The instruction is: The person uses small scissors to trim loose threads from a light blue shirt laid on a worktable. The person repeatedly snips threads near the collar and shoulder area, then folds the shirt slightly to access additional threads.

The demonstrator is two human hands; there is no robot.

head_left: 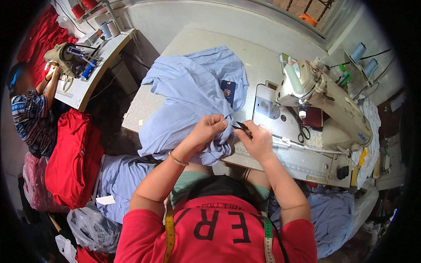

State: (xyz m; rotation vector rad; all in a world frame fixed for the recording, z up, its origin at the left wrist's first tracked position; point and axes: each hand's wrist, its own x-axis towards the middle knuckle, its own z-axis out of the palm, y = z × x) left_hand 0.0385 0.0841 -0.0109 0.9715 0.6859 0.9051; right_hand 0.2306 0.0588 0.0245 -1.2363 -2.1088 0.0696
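A light blue garment (188, 83) lies bunched on the sewing table, its near part hanging over the front edge. My left hand (209, 130) is closed in a pinch at a fold of it; the fingertips hide exactly what part is held. Close by on the right, my right hand (256, 139) grips small black thread snips (240, 126), their tips pointing toward the left fingertips. A dark blue hang tag (228, 91) rests on the cloth just beyond my hands.
A sewing machine (307, 92) stands to the right, with black scissors (301, 131) on its bed. Thread cones (364, 57) are behind it. At left, another person (33, 109) works at a second machine (61, 59). Red cloth (74, 158) and a plastic bag (94, 225) sit lower left.
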